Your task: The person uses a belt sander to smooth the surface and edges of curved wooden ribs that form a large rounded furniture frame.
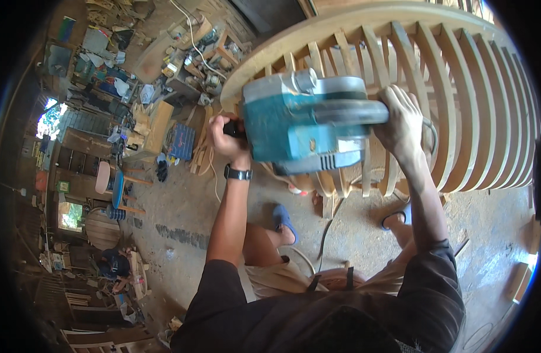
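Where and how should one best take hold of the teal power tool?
Probably with two hands from opposite sides: right hand from the right on the long dark handle, left hand from the left on the small black grip. The teal body looks too broad for one palm, while these narrower parts reach out at opposite ends.

Looks steeply down from the person's head, with the dark shirt and both forearms close below. Faces the power tool, near and above centre. Sweeps past the slatted wooden frame at upper right to another person far off at lower left, bending straight edges outward.
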A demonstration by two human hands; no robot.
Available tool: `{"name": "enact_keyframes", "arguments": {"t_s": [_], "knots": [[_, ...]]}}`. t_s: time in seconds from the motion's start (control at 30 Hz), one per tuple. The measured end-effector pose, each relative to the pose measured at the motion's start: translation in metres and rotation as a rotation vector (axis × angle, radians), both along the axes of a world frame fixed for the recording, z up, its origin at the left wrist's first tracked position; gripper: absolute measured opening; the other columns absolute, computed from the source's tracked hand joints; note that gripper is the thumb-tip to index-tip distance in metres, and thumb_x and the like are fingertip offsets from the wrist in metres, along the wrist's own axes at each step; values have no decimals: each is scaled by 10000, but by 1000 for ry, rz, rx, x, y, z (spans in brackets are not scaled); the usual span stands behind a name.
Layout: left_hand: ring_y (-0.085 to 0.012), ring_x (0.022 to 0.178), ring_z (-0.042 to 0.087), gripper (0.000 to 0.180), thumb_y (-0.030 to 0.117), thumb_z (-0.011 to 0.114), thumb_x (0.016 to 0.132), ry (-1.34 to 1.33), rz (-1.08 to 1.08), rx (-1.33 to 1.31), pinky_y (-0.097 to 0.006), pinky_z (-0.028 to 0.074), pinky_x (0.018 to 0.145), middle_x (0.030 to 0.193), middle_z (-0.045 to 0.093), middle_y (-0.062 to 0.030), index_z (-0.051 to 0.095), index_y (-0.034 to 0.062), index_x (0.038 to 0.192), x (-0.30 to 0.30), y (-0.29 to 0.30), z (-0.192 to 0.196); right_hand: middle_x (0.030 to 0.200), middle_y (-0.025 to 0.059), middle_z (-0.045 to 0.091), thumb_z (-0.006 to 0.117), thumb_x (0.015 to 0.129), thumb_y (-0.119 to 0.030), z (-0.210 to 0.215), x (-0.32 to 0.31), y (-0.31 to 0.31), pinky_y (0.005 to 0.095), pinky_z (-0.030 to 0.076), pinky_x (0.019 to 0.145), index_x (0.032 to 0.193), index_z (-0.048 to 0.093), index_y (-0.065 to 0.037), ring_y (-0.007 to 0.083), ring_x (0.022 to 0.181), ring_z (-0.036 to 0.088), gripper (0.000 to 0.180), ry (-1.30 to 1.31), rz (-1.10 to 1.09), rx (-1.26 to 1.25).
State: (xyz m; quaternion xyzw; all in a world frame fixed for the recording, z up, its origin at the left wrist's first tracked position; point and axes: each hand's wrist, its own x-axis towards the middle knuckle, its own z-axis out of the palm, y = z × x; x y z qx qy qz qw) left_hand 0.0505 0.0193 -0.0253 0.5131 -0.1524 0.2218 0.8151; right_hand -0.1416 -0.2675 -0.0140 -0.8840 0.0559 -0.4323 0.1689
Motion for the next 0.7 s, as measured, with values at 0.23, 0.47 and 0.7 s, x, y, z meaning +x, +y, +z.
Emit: {"name": "enact_keyframes", "arguments": {"t_s": [0.23, 0.47, 0.7], "knots": [[-175, 472, 522, 290, 249, 545, 863, 108, 17, -28, -292, 399, 463, 622, 602, -98, 570, 38, 665, 72, -2, 35, 944, 111, 623, 739, 718, -154, 41, 56, -3, 443, 529, 794, 980, 516, -87, 308, 943, 648, 350, 184, 15, 35], [-175, 458, 501, 234, 232, 517, 883, 89, 21, -1, -290, 414, 455, 656, 581, -99, 533, 53, 734, 8, 31, -4, 836, 93, 571, 711, 702, -131, 5, 9, 21, 406, 522, 677, 861, 509, -73, 283, 818, 634, 263, 106, 76, -42], [-204, 450, 466, 254, 262, 492, 895, -21, -68, 60, -320, 404, 444, 656, 540, -120, 443, 60, 748, -70, 43, -37, 734, 89, 498, 714, 740, -30, -39, -56, 26, 401, 445, 552, 769, 494, -68, 280, 638, 550, 225, -91, 141, -27]]}}
